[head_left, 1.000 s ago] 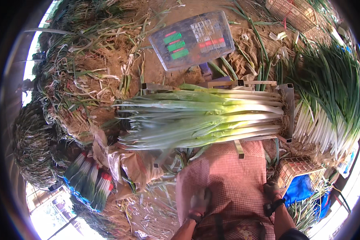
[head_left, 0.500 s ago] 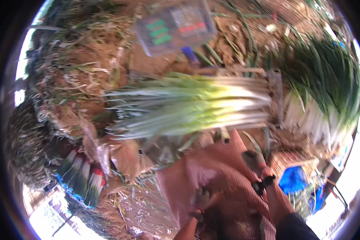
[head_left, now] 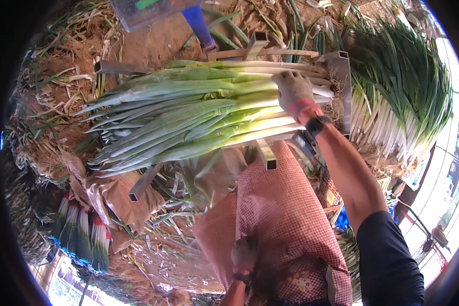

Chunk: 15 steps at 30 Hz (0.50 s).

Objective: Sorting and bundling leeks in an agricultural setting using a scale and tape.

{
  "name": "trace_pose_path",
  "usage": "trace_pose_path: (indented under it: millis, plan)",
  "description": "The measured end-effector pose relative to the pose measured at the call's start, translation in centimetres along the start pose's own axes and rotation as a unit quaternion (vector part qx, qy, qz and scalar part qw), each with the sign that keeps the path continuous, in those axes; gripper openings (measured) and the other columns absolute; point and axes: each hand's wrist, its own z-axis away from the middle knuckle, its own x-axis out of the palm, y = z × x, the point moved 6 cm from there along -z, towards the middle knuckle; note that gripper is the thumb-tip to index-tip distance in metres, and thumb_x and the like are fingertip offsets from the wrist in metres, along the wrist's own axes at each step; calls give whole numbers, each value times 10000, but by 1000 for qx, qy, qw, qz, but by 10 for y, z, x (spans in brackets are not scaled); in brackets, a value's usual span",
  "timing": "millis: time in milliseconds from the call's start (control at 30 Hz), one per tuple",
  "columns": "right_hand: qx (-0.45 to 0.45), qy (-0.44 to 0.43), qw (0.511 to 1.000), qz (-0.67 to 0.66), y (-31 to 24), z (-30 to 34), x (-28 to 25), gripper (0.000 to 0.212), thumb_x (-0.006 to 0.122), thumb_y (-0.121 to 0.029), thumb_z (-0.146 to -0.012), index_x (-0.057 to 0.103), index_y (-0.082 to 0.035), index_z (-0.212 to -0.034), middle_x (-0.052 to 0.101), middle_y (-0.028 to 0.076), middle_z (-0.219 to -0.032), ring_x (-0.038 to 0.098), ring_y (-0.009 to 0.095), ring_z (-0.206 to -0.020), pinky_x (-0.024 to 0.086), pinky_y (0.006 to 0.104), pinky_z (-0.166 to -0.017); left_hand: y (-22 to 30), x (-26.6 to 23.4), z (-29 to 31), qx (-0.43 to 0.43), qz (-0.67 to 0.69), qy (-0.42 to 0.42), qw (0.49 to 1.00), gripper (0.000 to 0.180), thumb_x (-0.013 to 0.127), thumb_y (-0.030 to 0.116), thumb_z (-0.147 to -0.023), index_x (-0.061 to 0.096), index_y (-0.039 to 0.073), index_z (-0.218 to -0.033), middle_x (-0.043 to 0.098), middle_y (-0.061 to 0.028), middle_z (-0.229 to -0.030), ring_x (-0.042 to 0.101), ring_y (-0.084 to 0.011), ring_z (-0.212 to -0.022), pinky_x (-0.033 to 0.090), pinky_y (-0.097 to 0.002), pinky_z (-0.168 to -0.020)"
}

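Observation:
A row of long green onions [head_left: 209,102] lies across a metal frame [head_left: 336,76], leaves to the left and white, rooted ends to the right. My right hand [head_left: 293,91], in a grey glove with a pink cuff, reaches over the white stalks with its fingers curled down on them. My left hand [head_left: 245,253], also gloved, is low over the checkered red apron [head_left: 280,204] on my lap, apart from the onions. Its fingers are in shadow and hard to make out.
More green onions [head_left: 403,92] are heaped at the right. Several taped bundles [head_left: 86,224] stand at the lower left. A clear plastic box [head_left: 153,13] is at the top, by a blue post [head_left: 198,25]. Square metal bars [head_left: 266,153] stick out toward me.
My right hand has moved up from beside the apron onto the white stalks. My left hand stays low over the apron. The view has shifted and the onions appear nearer.

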Motion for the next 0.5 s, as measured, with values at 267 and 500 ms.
trace_pose_path:
  millis: [267, 500]
  plan:
    - [-52, -29, 995, 82, -4, -15, -14, 321, 708, -142, -779, 686, -113, -1098, 657, 155, -1086, 641, 365, -1044, 520, 504, -894, 15, -28, 1, 70, -17, 15, 997, 300, 541, 357, -970, 645, 90, -1058, 656, -190, -1004, 685, -404, -885, 560, -522, -747]
    - [-39, 177, 976, -124, 20, 54, -157, 320, 765, -108, -728, 673, -80, -1033, 660, 131, -1045, 695, 307, -859, 592, 395, -744, 39, -65, -13, 74, 0, -63, 995, 347, 598, 385, -927, 701, 68, -1021, 689, -236, -1062, 683, -439, -971, 560, -529, -805]
